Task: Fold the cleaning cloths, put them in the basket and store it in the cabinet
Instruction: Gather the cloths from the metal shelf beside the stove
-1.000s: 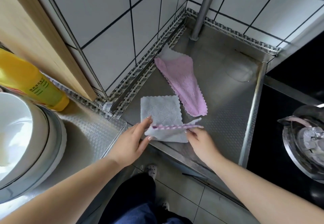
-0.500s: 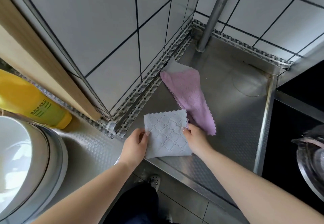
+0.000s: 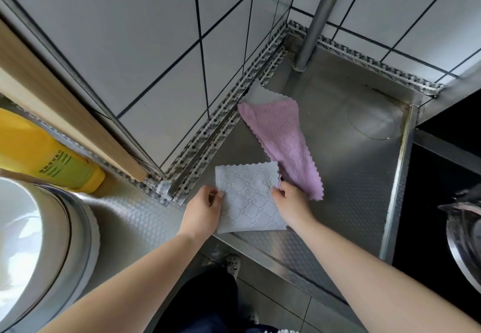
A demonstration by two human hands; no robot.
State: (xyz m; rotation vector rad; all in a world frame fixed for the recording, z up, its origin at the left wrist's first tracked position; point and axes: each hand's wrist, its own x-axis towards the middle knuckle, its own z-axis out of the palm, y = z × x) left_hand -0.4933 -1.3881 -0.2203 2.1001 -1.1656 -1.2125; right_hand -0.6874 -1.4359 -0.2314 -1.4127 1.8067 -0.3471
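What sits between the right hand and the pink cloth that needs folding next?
Nothing visible. The right hand rests on the grey cloth's right edge, and the pink cloth lies just beyond its fingertips on bare steel counter. The left hand holds the grey cloth's other edge.

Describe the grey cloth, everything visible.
The grey cloth is pale grey-blue, looks like microfibre, with an embossed diamond pattern and zigzag-cut edges. It lies flat as a rough square on the steel counter, near its front edge. The left hand holds its left edge, the right hand its right edge, fingertips on top. Its far right corner meets the pink cloth. How many layers it has cannot be told.
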